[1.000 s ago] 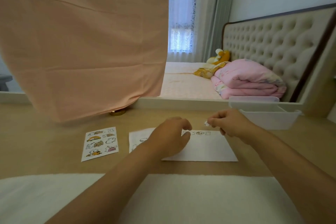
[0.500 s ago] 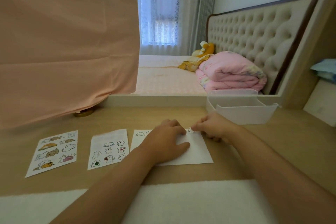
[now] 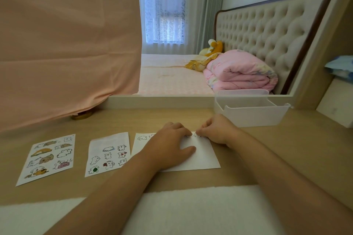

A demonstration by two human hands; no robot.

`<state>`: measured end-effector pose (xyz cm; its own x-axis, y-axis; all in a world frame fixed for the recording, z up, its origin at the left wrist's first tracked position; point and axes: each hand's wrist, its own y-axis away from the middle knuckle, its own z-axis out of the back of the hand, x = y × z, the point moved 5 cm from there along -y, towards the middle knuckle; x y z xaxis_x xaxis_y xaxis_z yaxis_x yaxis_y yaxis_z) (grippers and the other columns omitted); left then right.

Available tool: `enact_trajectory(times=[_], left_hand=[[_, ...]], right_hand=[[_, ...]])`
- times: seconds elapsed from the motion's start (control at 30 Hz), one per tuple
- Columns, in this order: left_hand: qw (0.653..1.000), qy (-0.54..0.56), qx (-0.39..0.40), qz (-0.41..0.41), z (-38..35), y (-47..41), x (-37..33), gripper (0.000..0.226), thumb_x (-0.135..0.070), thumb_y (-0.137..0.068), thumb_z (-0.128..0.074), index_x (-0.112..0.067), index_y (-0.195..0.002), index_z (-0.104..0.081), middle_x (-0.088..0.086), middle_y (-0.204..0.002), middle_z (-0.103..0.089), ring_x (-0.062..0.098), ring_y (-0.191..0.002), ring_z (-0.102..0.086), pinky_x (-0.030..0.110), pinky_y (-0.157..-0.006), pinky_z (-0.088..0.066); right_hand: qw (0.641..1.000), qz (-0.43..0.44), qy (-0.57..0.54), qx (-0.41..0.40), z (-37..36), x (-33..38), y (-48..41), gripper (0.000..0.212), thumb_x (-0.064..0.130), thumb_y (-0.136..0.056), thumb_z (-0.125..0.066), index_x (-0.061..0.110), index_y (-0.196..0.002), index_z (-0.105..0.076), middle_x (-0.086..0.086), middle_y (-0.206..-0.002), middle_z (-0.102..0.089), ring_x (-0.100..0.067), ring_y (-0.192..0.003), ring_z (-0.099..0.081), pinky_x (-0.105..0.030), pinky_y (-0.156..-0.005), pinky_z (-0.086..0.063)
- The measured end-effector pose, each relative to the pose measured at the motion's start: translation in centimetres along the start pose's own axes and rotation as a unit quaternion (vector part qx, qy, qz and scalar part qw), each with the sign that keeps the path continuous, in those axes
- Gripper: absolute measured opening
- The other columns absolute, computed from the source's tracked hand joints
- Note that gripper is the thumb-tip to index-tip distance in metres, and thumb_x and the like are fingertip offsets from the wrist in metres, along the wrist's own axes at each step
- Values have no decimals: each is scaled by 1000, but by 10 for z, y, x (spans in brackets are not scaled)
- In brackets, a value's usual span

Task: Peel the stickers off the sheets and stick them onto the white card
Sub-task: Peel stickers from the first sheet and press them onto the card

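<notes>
**Two Bare Arms, From Frame Edge to Fingertips**

We see two arms and little else of the person. The left forearm [image 3: 107, 192] shows bare along its whole visible length, from the lower edge of the view up to the wrist, and the right forearm [image 3: 286, 173] is bare in the same way. The left hand [image 3: 168, 149] and the right hand [image 3: 217, 129] are bare too, wrists and fingers alike. We cannot make out the nails. A white, nubbly fabric [image 3: 191, 212] runs across the bottom beneath both arms; we cannot tell whether it is clothing.
</notes>
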<state>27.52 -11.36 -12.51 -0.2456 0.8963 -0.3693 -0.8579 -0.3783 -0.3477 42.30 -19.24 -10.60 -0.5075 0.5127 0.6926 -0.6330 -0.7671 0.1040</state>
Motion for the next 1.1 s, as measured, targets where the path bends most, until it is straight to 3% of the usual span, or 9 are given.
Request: enact_trajectory(times=[0.17,0.33,0.4,0.5,0.6,0.73,0.83,0.97,1.1], left_hand=[[1000,-24,9,-18,-2,0,-3,46,-45,-91,-59,-31,-135,-56,-10,-124,-54,12,-119,-42,30,-101,-39],[997,-67,19,-31,-4,-1,-6,45,-46,-95,-52,-36,-138,-55,-6,-122,-52,15,-116,-42,32,-99,-38],[997,-68,17,-29,-4,-1,-6,44,-46,-95,-52,-35,-137,-56,-6,-121,-51,15,-115,-42,33,-99,-38],[997,-70,18,-25,-6,-1,-5,43,-46,-95,-51,-34,-136,-55,-6,-122,-51,16,-116,-41,32,-100,-37],[996,-80,20,-25,-7,0,-5,45,-46,-95,-48,-33,-138,-52,-6,-125,-49,16,-117,-40,35,-102,-37],[994,-101,36,-26,-8,0,-6,50,-46,-98,-43,-33,-146,-46,-5,-131,-46,17,-121,-38,36,-102,-36],[993,-108,38,-29,-8,1,-8,50,-47,-97,-39,-34,-145,-47,-4,-131,-46,18,-121,-39,35,-100,-37],[991,-121,45,-28,-6,2,-11,50,-48,-97,-37,-31,-142,-50,-5,-131,-47,16,-120,-40,34,-98,-39],[990,-131,44,-24,-4,3,-13,45,-47,-99,-41,-28,-138,-56,-5,-130,-49,16,-119,-41,31,-89,-43]], right_hand=[[998,5,52,-18,-2,-1,-2,16,28,-84,-73,18,-72,-74,4,-81,-72,-15,-84,-68,-41,-86,-58],[991,16,118,-55,-1,0,-1,9,37,-83,-72,32,-76,-73,14,-85,-70,-10,-88,-66,-36,-83,-57],[983,15,165,-79,1,3,4,11,46,-83,-71,37,-90,-73,15,-98,-70,-12,-98,-65,-31,-81,-52],[971,15,211,-112,3,2,10,44,55,-85,-67,40,-126,-62,8,-124,-65,-18,-113,-61,-30,-81,-45],[965,55,219,-133,6,3,15,44,48,-92,-63,37,-133,-55,6,-123,-65,-19,-112,-61,-33,-89,-50],[948,148,263,-100,5,14,29,41,39,-101,-51,34,-141,-49,7,-134,-55,-17,-118,-55,-37,-96,-48],[919,195,338,-49,-5,14,41,42,39,-103,-43,33,-144,-48,6,-143,-46,-18,-130,-43,-39,-107,-39],[902,201,381,-7,-16,-2,47,47,39,-106,-28,31,-152,-36,7,-156,-36,-18,-139,-32,-40,-112,-28],[902,196,384,3,-19,-6,48,51,40,-107,-25,29,-156,-28,7,-160,-29,-17,-143,-27,-42,-115,-26]])
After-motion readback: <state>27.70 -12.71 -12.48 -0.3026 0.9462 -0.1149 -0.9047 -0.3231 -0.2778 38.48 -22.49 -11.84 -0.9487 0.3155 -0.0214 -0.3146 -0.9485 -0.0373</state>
